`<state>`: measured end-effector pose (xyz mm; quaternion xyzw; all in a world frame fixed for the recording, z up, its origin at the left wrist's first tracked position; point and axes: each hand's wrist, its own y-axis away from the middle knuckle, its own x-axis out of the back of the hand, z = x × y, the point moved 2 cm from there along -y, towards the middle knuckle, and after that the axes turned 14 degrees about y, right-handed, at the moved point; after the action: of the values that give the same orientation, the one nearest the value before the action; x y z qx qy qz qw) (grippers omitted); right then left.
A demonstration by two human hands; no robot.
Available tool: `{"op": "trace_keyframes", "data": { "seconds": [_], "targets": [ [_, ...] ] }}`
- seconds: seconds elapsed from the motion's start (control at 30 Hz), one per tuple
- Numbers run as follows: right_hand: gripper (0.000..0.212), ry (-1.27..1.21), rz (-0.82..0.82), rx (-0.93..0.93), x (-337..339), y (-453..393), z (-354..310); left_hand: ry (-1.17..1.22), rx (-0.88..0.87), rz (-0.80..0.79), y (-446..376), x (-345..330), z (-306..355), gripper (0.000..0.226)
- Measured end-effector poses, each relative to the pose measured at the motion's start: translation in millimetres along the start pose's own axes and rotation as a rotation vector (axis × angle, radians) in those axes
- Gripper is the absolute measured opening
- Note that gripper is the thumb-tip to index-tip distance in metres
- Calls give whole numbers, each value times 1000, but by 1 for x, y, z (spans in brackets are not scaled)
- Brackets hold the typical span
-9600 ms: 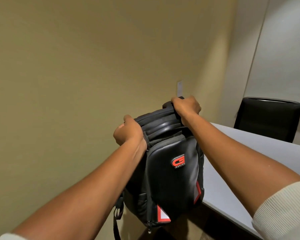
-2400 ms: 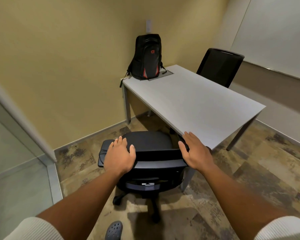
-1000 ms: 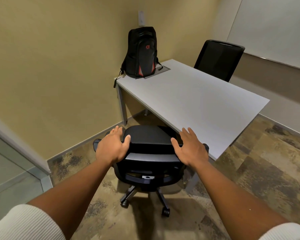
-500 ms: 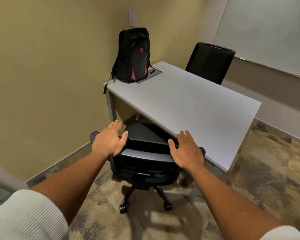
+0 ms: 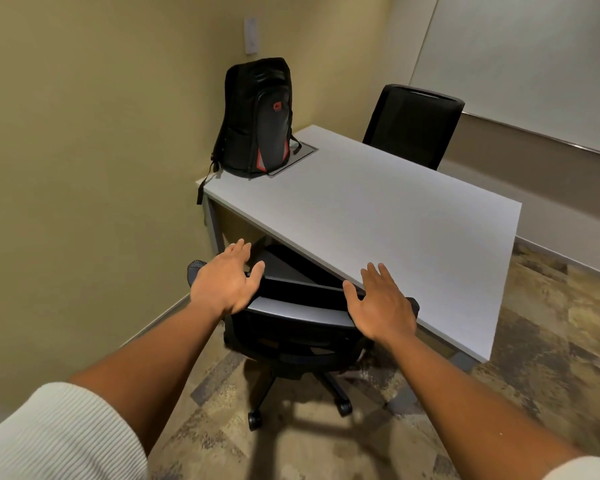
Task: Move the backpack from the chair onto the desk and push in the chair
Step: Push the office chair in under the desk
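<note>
Beneath both flat palms, the chair (image 5: 302, 317) was found farther under the desk (image 5: 388, 216) than a moment earlier, most of its seat now hidden below the near edge. The left hand (image 5: 224, 284) and right hand (image 5: 381, 306) were spread open, fingers apart, over the top of the backrest; actual contact could not be judged. The backpack (image 5: 257, 116) was seen upright on the desk's far corner, well beyond the left hand, against the yellow wall (image 5: 94, 133). Both parts of the task were therefore judged nearly complete. Past the right hand, a second chair (image 5: 413, 126) and a whiteboard (image 5: 534, 64) were noted; mottled brown flooring (image 5: 551, 341) lay below.
</note>
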<state>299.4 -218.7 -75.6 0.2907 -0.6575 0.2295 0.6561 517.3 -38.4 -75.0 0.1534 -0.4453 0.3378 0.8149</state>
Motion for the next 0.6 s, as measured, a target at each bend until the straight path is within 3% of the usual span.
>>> {"op": "trace_keyframes", "data": {
  "seconds": [0.6],
  "targets": [
    [76,-40,-13,-66,5,-58,-43,14,-32,-41,-82,22,-35,67]
  ]
}}
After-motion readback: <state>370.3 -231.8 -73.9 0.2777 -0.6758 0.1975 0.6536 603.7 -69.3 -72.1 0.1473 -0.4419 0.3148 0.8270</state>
